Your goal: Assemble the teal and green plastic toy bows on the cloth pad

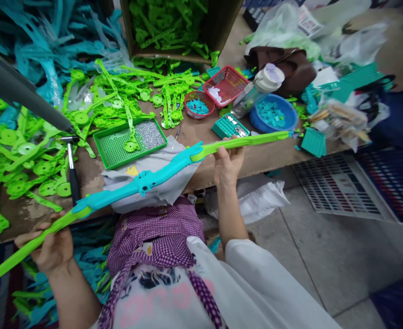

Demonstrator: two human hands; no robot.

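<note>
Nearest, the person's two hands hold one long plastic toy bow (143,182) level across the lap, just in front of the surface (201,132) edge. The left hand (52,246) is closed around the lime-green limb at the lower left; the right hand (227,164) grips the other green limb from below, fingers curled over it. The bow's teal middle section lies over one grey cloth (153,178) draped on the surface edge. Below are a purple checked apron (156,233) and white sleeves.

Just behind the cloth sits one green tray (114,148) with a patch of small silvery bits and a single green part in it. To its left stands one hammer (71,164), black-handled, head up. Loose green plastic parts (33,160) spread over the left of the surface, too many to count.

Farther back are two red baskets: a round one (198,104) with teal bits and a rectangular one (226,85). Beside them are one blue bowl (273,114) of teal pieces, one small teal tray (229,126) and one white-capped bottle (259,87) lying tilted. At the far edge, one cardboard box (174,27) holds more green parts.
</note>
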